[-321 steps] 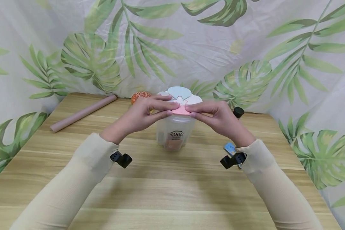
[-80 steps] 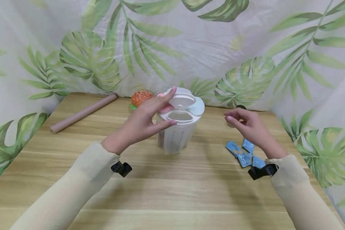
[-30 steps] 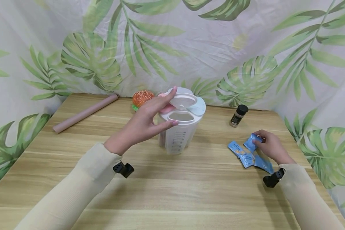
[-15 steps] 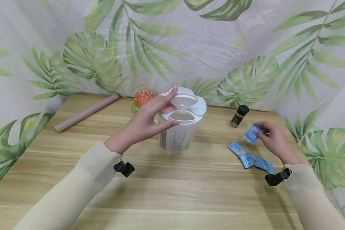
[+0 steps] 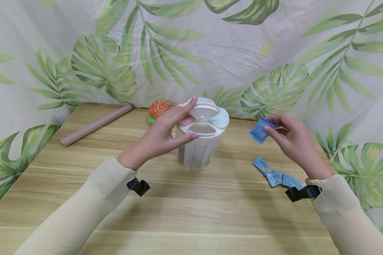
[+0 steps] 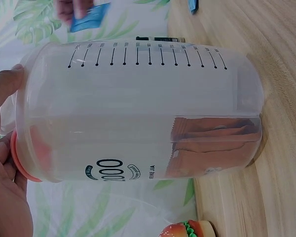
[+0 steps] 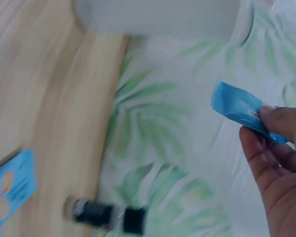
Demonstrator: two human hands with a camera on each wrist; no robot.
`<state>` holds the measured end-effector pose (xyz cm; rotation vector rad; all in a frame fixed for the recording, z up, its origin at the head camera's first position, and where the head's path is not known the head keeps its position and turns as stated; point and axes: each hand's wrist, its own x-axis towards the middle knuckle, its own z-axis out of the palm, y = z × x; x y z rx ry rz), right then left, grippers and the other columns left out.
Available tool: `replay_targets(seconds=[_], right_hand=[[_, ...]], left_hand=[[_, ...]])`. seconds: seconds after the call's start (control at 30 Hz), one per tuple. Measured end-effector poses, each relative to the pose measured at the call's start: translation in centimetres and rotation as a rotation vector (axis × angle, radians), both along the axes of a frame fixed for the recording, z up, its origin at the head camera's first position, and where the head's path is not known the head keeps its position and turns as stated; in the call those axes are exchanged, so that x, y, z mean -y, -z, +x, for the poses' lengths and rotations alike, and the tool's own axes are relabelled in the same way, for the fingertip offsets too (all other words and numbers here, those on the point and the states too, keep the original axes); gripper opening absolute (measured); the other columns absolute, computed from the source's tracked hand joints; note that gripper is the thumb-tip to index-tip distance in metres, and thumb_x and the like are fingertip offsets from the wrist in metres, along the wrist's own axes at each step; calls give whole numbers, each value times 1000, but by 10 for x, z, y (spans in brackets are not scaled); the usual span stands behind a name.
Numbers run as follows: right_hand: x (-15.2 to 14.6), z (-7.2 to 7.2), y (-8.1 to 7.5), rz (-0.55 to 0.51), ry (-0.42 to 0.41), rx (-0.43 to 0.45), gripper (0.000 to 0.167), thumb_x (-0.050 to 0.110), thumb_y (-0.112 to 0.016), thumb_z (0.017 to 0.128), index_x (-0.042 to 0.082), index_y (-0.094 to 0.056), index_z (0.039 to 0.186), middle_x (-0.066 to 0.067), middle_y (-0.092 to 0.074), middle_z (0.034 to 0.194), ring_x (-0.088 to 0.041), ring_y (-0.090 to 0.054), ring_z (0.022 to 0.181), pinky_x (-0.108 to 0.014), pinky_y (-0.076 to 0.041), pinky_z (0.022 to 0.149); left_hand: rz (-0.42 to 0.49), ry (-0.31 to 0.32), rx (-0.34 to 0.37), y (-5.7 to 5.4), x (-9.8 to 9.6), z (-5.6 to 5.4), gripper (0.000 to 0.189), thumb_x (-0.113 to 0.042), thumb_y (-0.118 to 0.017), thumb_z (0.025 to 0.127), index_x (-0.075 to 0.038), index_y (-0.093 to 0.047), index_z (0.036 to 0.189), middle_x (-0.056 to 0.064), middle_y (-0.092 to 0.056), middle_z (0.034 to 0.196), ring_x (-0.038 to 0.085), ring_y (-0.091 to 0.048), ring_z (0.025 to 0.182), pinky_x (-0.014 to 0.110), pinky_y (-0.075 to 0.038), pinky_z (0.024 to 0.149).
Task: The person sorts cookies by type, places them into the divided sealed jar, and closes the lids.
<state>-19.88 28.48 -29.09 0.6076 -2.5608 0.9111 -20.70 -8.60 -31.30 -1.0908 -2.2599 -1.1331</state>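
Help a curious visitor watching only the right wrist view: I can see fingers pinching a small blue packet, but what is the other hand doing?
Observer: The left hand is touching the top of a tall clear container.

Operator: Oh, so that's the blurry pale thing at the top of my picture! Is anything inside it?

Observer: Yes, the left wrist view shows a few brown packets down low inside, in one section.
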Motion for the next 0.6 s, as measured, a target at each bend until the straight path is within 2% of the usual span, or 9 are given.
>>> replay_targets(seconds=[0.13, 0.33, 0.6], right_hand=[[23, 1, -14, -92, -92, -55, 22, 1, -70, 99, -1, -70, 121, -7, -72, 106, 9, -63, 92, -3, -52, 84], [54, 0, -26, -265, -254, -76, 20, -9, -68, 96, -9, -67, 116, 12, -68, 108, -2, -69, 95, -14, -60, 81], [87, -2, -26, -363, -386, -139, 20, -16, -71, 90, -15, -66, 110, 13, -70, 105, -7, -70, 88, -17, -61, 78]], left_hand=[[-2, -5, 8, 0, 0, 0, 90, -16, -83, 91, -6, -32, 164, 7, -74, 118, 24, -61, 130, 50, -27, 132], [-6, -16, 25, 0, 1, 0, 89, -16, -83, 91, -6, -32, 164, 10, -71, 127, 26, -54, 142, 47, -25, 134], [-5, -14, 27, 0, 0, 1, 89, -16, -83, 91, -6, -32, 164, 11, -70, 133, 27, -50, 147, 47, -24, 134]])
